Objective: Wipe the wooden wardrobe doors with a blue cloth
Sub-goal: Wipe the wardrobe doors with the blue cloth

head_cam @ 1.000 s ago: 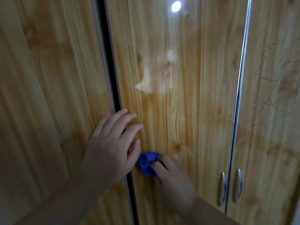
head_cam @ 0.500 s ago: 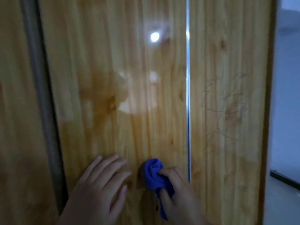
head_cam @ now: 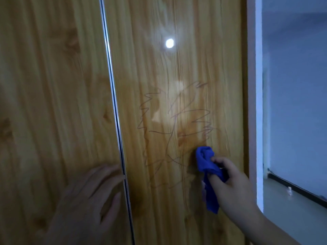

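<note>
- The blue cloth (head_cam: pixel 205 163) is bunched into a wad and pressed against the right wardrobe door (head_cam: pixel 177 68), low down, right at the lower right edge of a pen scribble (head_cam: pixel 173 124).
- The right hand (head_cam: pixel 233 186) pinches it, fingers curled round the wad, and a tail of cloth hangs below the grip.
- The left hand (head_cam: pixel 88 197) is blurred but lies flat with its fingers spread on the left door (head_cam: pixel 53 85), fingertips reaching the metal strip (head_cam: pixel 113 96) between the two doors.
- Progress, as I read it: wiping is under way on the right door, but the scribble's zigzag lines are plain to see, so this patch looks far from done. Whether the left door has been wiped, I cannot tell.
- The surface is glossy wood grain. A bright lamp reflection (head_cam: pixel 169 43) sits high on the right door, with a paler sheen over the scribble.
- The room is dim. To the right of the wardrobe are a pale wall (head_cam: pixel 292 85), a dark skirting line (head_cam: pixel 297 188) and the floor (head_cam: pixel 290 220).
</note>
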Available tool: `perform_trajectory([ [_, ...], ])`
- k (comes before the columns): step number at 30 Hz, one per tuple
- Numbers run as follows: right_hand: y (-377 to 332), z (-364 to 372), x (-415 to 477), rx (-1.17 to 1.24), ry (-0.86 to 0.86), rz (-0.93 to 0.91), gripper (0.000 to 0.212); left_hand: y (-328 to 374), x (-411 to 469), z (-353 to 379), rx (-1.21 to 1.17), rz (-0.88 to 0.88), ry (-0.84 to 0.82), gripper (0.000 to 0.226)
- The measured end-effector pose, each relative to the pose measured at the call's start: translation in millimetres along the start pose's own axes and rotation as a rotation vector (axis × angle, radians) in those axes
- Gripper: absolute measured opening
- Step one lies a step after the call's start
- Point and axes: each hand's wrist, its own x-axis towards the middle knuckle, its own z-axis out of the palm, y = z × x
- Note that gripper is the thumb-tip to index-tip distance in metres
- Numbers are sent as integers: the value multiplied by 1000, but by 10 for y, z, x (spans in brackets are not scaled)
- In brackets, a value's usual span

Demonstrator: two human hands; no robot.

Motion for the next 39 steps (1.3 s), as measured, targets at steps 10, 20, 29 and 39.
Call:
perform_trajectory([
  [10,-710,-264,737,-25,-1,-329,47,60,947,-347,86,67,106,32],
  [20,-1626,7,1346,-394,87,-665,36,-127,1881,-761,227,55,147,29],
  [29,-1397,504,1281,-494,142,-761,40,-241,1866,-407,316,82,119,49],
  [39,-675,1123,425,-545,-127,-802,45,-413,1851,-259,328,177,251,43],
])
